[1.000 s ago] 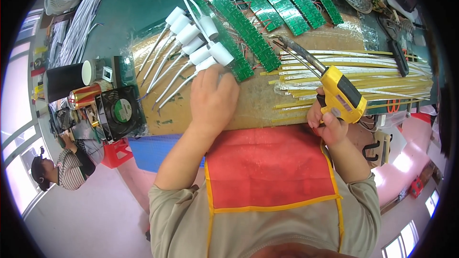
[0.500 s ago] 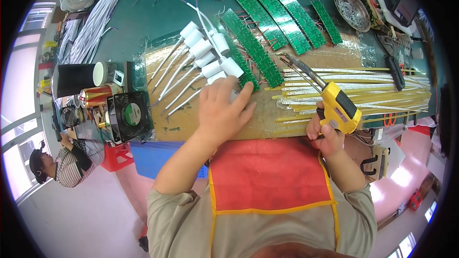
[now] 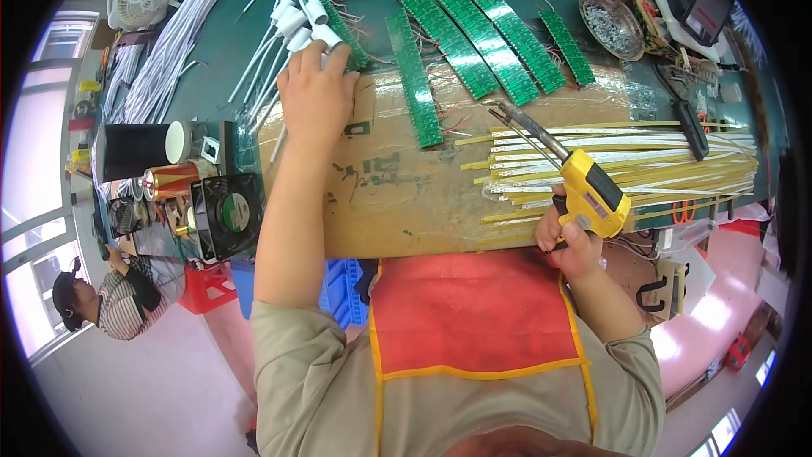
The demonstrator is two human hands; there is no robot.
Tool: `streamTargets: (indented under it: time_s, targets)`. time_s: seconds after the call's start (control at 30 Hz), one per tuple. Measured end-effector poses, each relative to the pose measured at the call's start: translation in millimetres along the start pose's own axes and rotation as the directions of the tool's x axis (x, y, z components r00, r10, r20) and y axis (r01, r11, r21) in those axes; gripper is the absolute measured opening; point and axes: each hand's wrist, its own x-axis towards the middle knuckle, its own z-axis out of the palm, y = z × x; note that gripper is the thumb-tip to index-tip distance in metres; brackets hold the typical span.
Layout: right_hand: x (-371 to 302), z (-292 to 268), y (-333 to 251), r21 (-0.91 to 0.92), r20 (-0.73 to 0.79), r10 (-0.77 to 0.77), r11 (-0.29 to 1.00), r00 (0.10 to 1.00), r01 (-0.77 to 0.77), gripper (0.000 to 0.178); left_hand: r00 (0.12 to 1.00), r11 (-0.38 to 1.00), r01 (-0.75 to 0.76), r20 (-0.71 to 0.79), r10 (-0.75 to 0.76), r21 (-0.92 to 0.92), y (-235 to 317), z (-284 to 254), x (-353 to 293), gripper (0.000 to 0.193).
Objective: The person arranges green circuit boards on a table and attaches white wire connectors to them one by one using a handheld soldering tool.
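My left hand (image 3: 315,93) reaches to the far left, fingers bent over the nearest of several white lamp sockets (image 3: 292,19) with white wires. A green circuit board strip (image 3: 348,44) lies against their right side. Its fingertips are partly hidden among the sockets. My right hand (image 3: 568,241) is closed round the handle of a yellow soldering gun (image 3: 596,195); the metal tip points up and left, above the ends of the white and yellow strips (image 3: 626,161). Another green circuit board strip (image 3: 414,76) lies between the hands, on the brown cardboard (image 3: 381,211).
More green circuit boards (image 3: 491,42) with red wires lie behind the cardboard. A bundle of white wires (image 3: 182,42) and a small black fan (image 3: 227,213) are at left. A metal bowl (image 3: 611,25) and a black-handled tool (image 3: 689,123) sit at right. Another person (image 3: 123,296) is at far left.
My left hand has moved away and to the left, with the white lamp sockets and one green strip shifting along. The strip beside them now lies apart. The soldering gun has barely moved.
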Motion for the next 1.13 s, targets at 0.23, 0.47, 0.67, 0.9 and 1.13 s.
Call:
streamTargets:
  time_s: [0.23, 0.47, 0.67, 0.9, 1.13]
  targets:
    - [-1.9, -2.3, 4.2, 0.018, 0.004, -0.020, 1.000, 1.000, 0.020, 0.058, 0.887, 0.874, -0.414, 0.105, 0.450, -0.253, 41.8, -9.4, 0.7, 0.046]
    - [-2.1, -2.6, 2.7, 0.018, 0.018, -0.028, 0.999, 0.999, 0.028, 0.057, 0.838, 0.824, -0.404, 0.201, 0.508, -0.398, 59.6, -22.2, -7.7, 0.047]
    - [-0.9, -2.2, 2.6, 0.036, 0.013, -0.033, 0.999, 0.999, 0.033, 0.057, 0.847, 0.783, -0.336, 0.196, 0.495, -0.524, 81.8, -43.7, -35.9, 0.046]
    - [-2.4, -2.9, 3.0, 0.030, 0.029, -0.022, 0.999, 0.999, 0.021, 0.056, 0.843, 0.749, -0.239, 0.250, 0.476, -0.618, 65.1, -39.0, -33.0, 0.046]
    - [-3.0, -3.7, 4.8, 0.036, 0.028, -0.014, 0.999, 1.000, 0.013, 0.058, 0.936, 0.872, 0.079, 0.338, 0.103, -0.483, 28.1, -25.6, 27.5, 0.036]
